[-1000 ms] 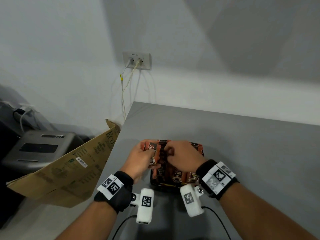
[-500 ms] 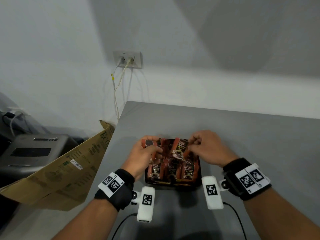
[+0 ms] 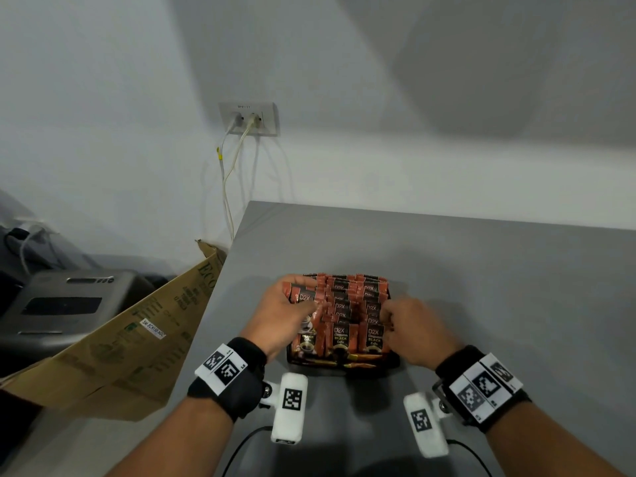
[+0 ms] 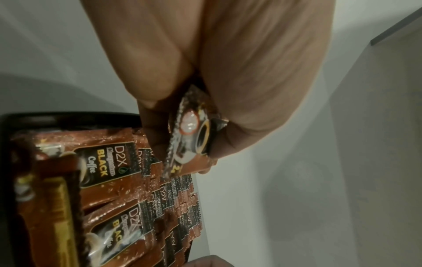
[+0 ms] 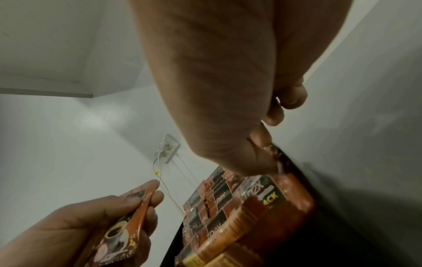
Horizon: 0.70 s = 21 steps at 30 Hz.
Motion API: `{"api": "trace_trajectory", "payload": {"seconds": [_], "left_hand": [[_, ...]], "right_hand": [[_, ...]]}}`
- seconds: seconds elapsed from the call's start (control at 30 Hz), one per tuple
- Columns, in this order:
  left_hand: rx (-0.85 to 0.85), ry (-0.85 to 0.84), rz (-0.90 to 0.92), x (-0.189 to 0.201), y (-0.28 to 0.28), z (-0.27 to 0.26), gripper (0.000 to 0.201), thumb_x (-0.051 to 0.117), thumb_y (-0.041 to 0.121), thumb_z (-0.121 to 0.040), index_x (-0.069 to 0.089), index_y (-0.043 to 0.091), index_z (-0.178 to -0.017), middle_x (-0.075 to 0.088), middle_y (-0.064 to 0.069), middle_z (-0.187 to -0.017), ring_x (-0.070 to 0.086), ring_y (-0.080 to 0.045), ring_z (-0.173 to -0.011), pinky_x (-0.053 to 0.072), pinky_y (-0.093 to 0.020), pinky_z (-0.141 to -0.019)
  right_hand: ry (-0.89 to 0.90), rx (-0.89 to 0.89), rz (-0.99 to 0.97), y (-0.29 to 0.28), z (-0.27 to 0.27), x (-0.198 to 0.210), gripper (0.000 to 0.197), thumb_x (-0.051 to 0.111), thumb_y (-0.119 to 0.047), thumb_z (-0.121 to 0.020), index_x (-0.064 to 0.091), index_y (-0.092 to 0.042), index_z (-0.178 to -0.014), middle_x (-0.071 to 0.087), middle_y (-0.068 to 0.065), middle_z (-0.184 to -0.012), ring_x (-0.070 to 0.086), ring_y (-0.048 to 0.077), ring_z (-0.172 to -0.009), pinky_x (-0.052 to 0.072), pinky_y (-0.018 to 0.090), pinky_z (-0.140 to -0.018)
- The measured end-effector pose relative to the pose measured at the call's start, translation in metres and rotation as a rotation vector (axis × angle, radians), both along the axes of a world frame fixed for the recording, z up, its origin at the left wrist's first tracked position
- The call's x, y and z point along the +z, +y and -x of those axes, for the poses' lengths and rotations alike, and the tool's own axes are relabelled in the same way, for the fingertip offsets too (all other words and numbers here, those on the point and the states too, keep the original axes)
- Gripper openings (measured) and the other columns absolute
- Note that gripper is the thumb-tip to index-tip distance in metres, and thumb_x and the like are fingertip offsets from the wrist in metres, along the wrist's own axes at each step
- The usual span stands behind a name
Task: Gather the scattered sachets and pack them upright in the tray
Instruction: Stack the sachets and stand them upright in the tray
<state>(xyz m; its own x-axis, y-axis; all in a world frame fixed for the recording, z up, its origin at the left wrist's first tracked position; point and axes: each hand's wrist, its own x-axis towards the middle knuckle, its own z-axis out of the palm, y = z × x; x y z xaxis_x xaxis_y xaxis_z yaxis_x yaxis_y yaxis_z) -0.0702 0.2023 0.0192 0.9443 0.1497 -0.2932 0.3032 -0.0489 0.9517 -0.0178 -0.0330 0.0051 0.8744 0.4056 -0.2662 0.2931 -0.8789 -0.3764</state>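
A black tray point(image 3: 344, 367) on the grey table holds several orange-brown coffee sachets point(image 3: 344, 335) standing upright in rows. My left hand point(image 3: 287, 309) hovers over the tray's left side and pinches one loose sachet point(image 3: 305, 297) between thumb and fingers. The left wrist view shows that sachet point(image 4: 190, 137) edge-on above the packed rows point(image 4: 109, 162). My right hand point(image 3: 388, 320) is at the tray's right row, fingers curled, thumb and forefinger pinching the top of a standing sachet point(image 5: 275, 153). The right wrist view also shows the left hand's sachet point(image 5: 123, 233).
The grey table point(image 3: 481, 287) ends at a left edge point(image 3: 223, 280). A brown cardboard flap point(image 3: 137, 339) leans there, with a grey machine point(image 3: 62, 304) behind it. A wall socket point(image 3: 247, 118) with hanging cables sits beyond the table's far corner.
My right hand has come back from the tray's far side to its near right row. My left hand still holds its sachet over the left side.
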Motion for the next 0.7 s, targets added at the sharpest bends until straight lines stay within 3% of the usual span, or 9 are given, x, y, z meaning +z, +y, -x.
{"api": "trace_trajectory", "payload": {"seconds": [0.07,0.2,0.27,0.37,0.5,0.6,0.7], "left_hand": [[0.008,-0.002,-0.018,-0.001,0.001,0.000,0.035,0.070,0.000,-0.087,0.065,0.021,-0.115,0.075,-0.001,-0.103,0.074,-0.022,-0.087,0.060,-0.032,-0.073],[-0.001,-0.035,0.009,0.003,-0.002,0.001,0.041,0.076,-0.006,-0.081,0.063,0.015,-0.114,0.076,-0.007,-0.102,0.075,-0.022,-0.086,0.061,-0.036,-0.073],[-0.026,-0.056,0.033,0.008,-0.008,0.000,0.042,0.076,-0.009,-0.080,0.062,0.011,-0.115,0.076,-0.009,-0.100,0.074,-0.027,-0.089,0.061,-0.044,-0.078],[-0.069,-0.089,0.057,0.012,-0.020,-0.005,0.045,0.077,-0.013,-0.076,0.062,0.006,-0.114,0.072,-0.021,-0.107,0.072,-0.033,-0.090,0.057,-0.052,-0.084],[-0.018,-0.095,0.088,0.013,-0.018,-0.007,0.042,0.075,-0.012,-0.078,0.061,0.002,-0.115,0.071,-0.024,-0.103,0.068,-0.028,-0.082,0.059,-0.043,-0.077],[0.089,-0.054,0.139,0.011,-0.003,-0.004,0.024,0.060,-0.007,-0.091,0.062,0.007,-0.111,0.072,-0.020,-0.093,0.067,-0.028,-0.077,0.056,-0.041,-0.071],[0.133,-0.001,0.180,0.004,0.009,-0.001,0.027,0.047,-0.007,-0.091,0.064,0.008,-0.106,0.071,-0.015,-0.090,0.065,-0.028,-0.077,0.054,-0.039,-0.065]], "right_hand": [[-0.005,0.007,0.003,-0.001,0.002,0.001,0.020,0.068,-0.014,-0.084,0.055,-0.027,-0.091,0.047,-0.012,-0.095,0.050,0.007,-0.085,0.034,0.014,-0.064],[-0.053,0.021,-0.142,-0.001,0.002,0.019,0.025,0.074,-0.023,-0.082,0.057,-0.030,-0.100,0.048,-0.014,-0.105,0.050,0.006,-0.099,0.037,0.016,-0.078],[-0.035,-0.006,-0.342,0.009,0.004,0.039,0.024,0.074,-0.030,-0.087,0.063,-0.031,-0.108,0.054,-0.021,-0.100,0.054,-0.003,-0.092,0.038,0.010,-0.076],[0.076,0.004,-0.510,0.032,0.005,0.059,0.019,0.073,-0.031,-0.088,0.071,-0.033,-0.107,0.068,-0.019,-0.093,0.064,-0.005,-0.085,0.046,0.009,-0.075],[0.036,-0.010,-0.525,0.043,-0.007,0.060,0.015,0.071,-0.015,-0.089,0.073,-0.030,-0.089,0.071,-0.013,-0.083,0.065,-0.003,-0.076,0.048,0.011,-0.069],[0.022,-0.047,-0.457,0.041,-0.018,0.053,0.012,0.068,-0.014,-0.092,0.071,-0.025,-0.090,0.070,-0.010,-0.084,0.065,0.001,-0.075,0.046,0.010,-0.065],[0.091,-0.006,-0.307,0.044,-0.019,0.035,0.014,0.063,-0.011,-0.095,0.069,-0.024,-0.093,0.069,-0.009,-0.086,0.066,0.006,-0.077,0.045,0.012,-0.062]]}}
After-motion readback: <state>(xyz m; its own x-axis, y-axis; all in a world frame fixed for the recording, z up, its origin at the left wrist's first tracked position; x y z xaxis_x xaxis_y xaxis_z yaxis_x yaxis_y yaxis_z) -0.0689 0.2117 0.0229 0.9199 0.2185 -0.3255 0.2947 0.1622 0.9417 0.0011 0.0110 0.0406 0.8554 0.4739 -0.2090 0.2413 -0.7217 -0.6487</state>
